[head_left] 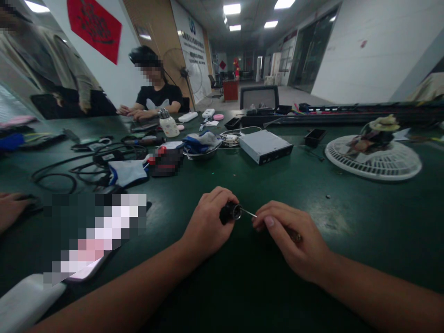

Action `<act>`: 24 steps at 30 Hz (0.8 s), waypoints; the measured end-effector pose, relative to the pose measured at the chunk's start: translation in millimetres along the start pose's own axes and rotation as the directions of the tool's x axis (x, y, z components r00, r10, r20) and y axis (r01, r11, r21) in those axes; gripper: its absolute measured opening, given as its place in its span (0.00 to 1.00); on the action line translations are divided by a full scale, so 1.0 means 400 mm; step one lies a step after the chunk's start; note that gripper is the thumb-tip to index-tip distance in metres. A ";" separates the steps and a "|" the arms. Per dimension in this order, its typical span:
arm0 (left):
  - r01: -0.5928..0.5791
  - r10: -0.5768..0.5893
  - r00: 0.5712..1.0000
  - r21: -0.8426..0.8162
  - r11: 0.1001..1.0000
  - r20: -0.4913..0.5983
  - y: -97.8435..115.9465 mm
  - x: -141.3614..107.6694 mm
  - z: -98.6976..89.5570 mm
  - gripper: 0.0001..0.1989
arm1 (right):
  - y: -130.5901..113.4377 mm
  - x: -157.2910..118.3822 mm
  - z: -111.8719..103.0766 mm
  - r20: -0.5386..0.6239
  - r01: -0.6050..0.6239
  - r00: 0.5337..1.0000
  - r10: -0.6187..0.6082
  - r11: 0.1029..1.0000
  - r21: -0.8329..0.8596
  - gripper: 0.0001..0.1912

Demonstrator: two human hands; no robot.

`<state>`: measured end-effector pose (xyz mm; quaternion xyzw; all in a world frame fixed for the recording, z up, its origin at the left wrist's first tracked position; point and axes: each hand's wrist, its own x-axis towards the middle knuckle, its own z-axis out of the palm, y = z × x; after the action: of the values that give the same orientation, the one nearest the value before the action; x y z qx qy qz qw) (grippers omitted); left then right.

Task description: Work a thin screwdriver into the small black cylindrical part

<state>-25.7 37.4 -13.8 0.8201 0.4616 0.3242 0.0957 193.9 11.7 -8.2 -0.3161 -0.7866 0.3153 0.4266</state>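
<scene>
Black cylindrical part (228, 212) with a metal-rimmed end: I locate it in the head view, above the bare desk (347, 208), clenched in the left hand (208, 222). The fingers (222, 196) wrap its body and leave the rim facing right. The right hand (287, 236) grasps a slim screwdriver (248, 212). Its fingers (267, 219) are closed around the tool, and a brownish handle (294, 236) protrudes past them. I read the steel shaft as reaching the rim, with no visible gap.

I log a small screw (328, 196) lying on the desk to the right of the hands. Farther out stand a silver optical drive (265, 147), a white fan grille (373, 157), and a metal bowl (201, 156) holding cloth. To the left lie a coiled black cable (55, 178) and a white bottle (169, 126).

Across the desk, a co-worker in a black T-shirt (159, 98) has both hands (132, 112) resting near a dark flat object. Another person's hand (12, 210) enters at the left edge. A pixelated object (93, 236) beside it cannot be identified.
</scene>
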 end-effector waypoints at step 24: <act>0.005 -0.005 1.000 0.015 1.000 -0.016 -0.005 -0.004 0.003 0.13 | -0.006 -0.007 0.011 0.034 -0.007 0.999 0.011 0.995 -0.101 0.12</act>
<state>-26.8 37.4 -16.2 0.8169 0.4670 0.3271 0.0865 190.8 7.3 -9.4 -0.3353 -0.8073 0.2823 0.3951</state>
